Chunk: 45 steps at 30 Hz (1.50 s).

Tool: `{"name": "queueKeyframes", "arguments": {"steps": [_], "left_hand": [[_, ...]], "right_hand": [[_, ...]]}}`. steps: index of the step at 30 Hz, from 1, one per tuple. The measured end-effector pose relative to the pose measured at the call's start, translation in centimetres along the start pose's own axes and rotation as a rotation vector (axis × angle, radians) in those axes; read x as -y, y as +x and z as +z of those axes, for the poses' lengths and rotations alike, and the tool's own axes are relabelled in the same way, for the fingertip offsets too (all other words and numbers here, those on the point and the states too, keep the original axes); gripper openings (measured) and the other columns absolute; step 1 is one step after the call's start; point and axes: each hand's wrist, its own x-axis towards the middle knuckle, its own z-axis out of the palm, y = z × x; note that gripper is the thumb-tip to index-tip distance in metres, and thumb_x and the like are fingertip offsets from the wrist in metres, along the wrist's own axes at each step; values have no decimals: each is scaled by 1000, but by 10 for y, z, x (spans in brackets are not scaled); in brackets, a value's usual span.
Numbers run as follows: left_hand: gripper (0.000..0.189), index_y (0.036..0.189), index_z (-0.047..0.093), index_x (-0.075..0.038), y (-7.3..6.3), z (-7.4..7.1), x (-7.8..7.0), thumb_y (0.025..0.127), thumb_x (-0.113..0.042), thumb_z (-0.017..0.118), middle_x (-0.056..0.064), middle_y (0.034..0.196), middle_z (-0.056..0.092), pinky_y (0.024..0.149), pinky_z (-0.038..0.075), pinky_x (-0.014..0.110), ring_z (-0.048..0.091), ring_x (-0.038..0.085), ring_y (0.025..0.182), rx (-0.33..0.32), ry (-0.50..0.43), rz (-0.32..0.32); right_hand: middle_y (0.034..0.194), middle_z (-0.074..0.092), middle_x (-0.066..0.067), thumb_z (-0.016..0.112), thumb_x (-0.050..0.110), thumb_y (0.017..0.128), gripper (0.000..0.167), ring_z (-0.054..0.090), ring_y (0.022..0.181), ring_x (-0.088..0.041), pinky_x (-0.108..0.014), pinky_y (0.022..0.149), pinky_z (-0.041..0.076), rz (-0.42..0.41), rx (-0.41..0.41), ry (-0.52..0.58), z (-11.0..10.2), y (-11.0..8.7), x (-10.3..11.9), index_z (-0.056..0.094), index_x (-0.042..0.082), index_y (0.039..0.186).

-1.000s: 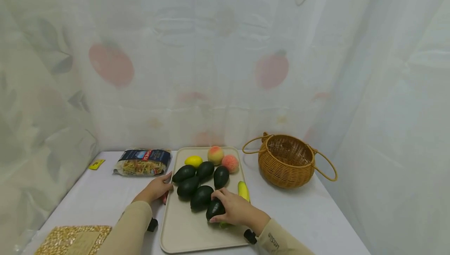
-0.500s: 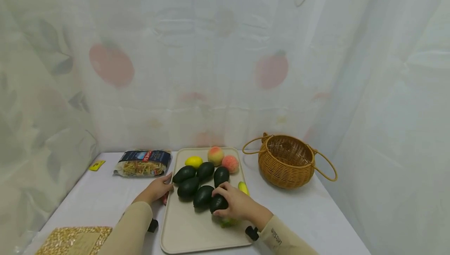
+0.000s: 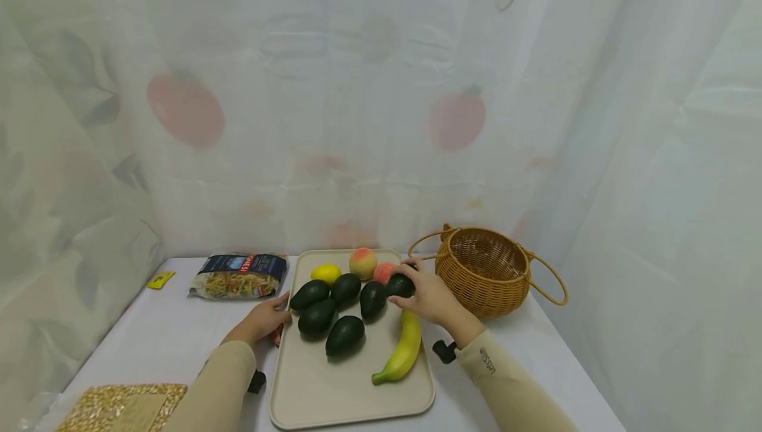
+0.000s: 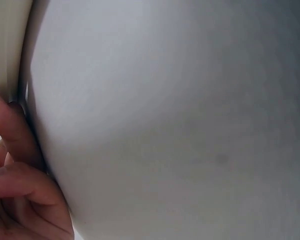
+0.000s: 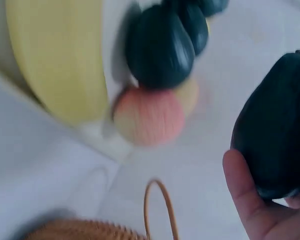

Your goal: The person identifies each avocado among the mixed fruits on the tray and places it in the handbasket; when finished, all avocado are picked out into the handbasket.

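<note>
Held avocado [image 3: 399,286]: dark green, in my right hand [image 3: 430,294], at the right edge of the tray [image 3: 351,399] as the head view has it.
Right wrist view: gives its tapered outline and small stem end, cut off by the frame edge; in the head view my fingers cover part of it.
Left wrist view: my bent fingers close up beside the tray, with a broad stretch of pale tabletop [image 4: 155,125].
Head view only: pasta packet [image 3: 239,276], left of the tray's far end; yellow tag [image 3: 160,279], farther left; kernel bag [image 3: 119,409], well left of the tray's near end.
Right hand: grasping the avocado, digits curled about it.
Left hand [image 3: 262,323]: touching the tray's left rim; whether it clasps the rim or only rests there, I cannot tell.
Tray: five other avocados [image 3: 345,337] grouped on it; lemon [image 3: 326,274] and two peaches [image 3: 363,263] toward its far end; banana [image 3: 403,351] along its right side.
Basket [image 3: 476,292]: wicker, right of the tray's far half, inner weave visible, two loop handles spread outward.
Packet: multicoloured pieces showing through.
Bag: yellow kernels, pale label.
</note>
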Motion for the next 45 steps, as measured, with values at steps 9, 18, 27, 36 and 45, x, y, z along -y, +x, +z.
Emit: {"name": "queueKeyframes", "arguments": {"steps": [9, 18, 27, 36, 45], "left_hand": [[77, 162, 28, 1, 2, 4, 3, 94, -11, 61, 7, 54, 57, 48, 47, 29, 55, 15, 40, 0, -37, 8], [78, 162, 29, 2, 4, 1, 3, 92, -13, 61, 6, 53, 57, 48, 45, 28, 55, 14, 39, -4, -13, 28], [78, 161, 30, 3, 3, -2, 5, 92, -12, 63, 6, 53, 57, 48, 47, 28, 55, 14, 39, -9, -27, 25], [82, 160, 23, 6, 5, -4, 11, 90, -13, 61, 9, 56, 61, 48, 50, 30, 57, 12, 40, 39, -91, 59], [79, 162, 30, 2, 1, 3, 7, 92, -9, 65, 9, 56, 60, 49, 50, 31, 56, 15, 39, 5, -87, 26]], "right_hand": [[148, 43, -20, 82, 35, 92, 51, 62, 115, -48, -57, 92, 55, 224, -178, -28, -41, 14, -38, 63, 21, 137], [144, 39, -30, 76, 41, 97, 55, 62, 109, -52, -61, 88, 54, 416, -239, -19, -62, 15, -76, 57, 16, 143], [145, 37, -37, 73, 46, 97, 60, 60, 108, -54, -62, 87, 51, 522, -233, -72, -71, 17, -99, 58, 13, 144], [146, 34, -40, 73, 49, 97, 65, 58, 104, -55, -60, 79, 51, 641, -142, -102, -74, 16, -111, 57, 8, 145], [148, 31, -45, 72, 38, 98, 63, 47, 127, -61, -69, 101, 43, 687, 70, -96, -80, 13, -131, 55, -4, 143]]}}
